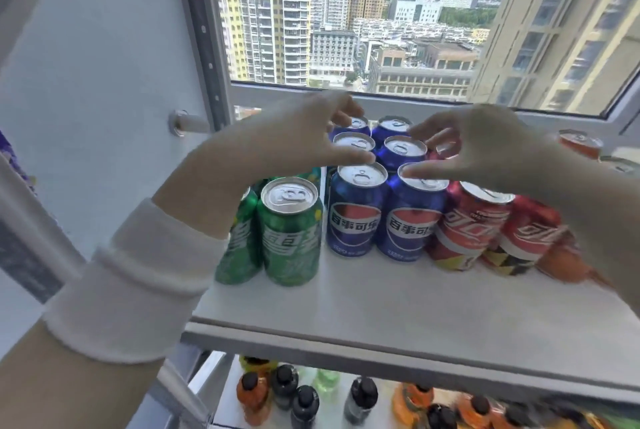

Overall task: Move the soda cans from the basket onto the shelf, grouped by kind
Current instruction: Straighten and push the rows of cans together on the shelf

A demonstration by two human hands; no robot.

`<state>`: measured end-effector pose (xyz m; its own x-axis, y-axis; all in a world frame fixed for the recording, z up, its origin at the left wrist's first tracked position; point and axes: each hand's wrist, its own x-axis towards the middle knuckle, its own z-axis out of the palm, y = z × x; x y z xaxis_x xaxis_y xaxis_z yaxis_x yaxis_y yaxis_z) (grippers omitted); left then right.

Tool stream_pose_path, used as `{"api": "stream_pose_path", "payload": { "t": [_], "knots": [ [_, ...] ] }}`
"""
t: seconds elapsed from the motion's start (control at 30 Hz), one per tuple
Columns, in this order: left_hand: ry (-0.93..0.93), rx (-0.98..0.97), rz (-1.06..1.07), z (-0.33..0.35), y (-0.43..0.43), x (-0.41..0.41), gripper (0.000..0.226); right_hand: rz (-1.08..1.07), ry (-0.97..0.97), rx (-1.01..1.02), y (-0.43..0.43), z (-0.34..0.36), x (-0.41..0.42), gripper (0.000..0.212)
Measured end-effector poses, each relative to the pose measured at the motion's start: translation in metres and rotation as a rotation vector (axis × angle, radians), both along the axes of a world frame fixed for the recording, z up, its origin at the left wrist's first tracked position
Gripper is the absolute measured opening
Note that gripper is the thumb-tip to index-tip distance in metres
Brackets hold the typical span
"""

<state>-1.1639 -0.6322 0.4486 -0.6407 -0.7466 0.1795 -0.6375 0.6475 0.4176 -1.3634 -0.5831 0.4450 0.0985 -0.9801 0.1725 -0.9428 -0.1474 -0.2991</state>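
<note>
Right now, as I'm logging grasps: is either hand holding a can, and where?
Nothing is held. The left hand and right hand are spread open over the tops of the blue cans.

Left hand (294, 137) covers rear green cans (311, 174); count unclear. Right hand (485, 148) hides most of the rear red cans (445, 152). Orange can (561, 262) behind right forearm blurred, label unreadable. Lower-shelf bottles (304, 404) blurred, some cut by bottom edge. Fingertip contact with can tops: cannot tell.

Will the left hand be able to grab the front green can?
Probably yes. The left hand is empty, over the blue cans; the front green can stands right beside them, its top uncovered.
</note>
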Motion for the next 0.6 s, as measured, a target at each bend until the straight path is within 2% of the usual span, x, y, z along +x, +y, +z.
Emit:
{"api": "stream_pose_path", "payload": {
  "t": [0.07,0.23,0.47,0.6],
  "knots": [
    [-0.042,0.01,0.014,-0.013,0.003,-0.012,0.064,0.021,0.065,-0.032,0.015,-0.011,-0.005,0.07],
    [-0.153,-0.124,0.075,-0.035,0.004,-0.036,0.067,-0.024,0.122,-0.069,0.014,-0.027,-0.008,0.067],
    [-0.083,-0.112,0.106,-0.032,0.001,-0.038,0.045,-0.049,0.089,-0.108,0.007,-0.028,-0.004,0.062],
    [-0.068,-0.129,0.108,-0.028,0.0,-0.033,0.045,-0.041,0.085,-0.144,0.012,-0.027,-0.003,0.065]
  ]
}}
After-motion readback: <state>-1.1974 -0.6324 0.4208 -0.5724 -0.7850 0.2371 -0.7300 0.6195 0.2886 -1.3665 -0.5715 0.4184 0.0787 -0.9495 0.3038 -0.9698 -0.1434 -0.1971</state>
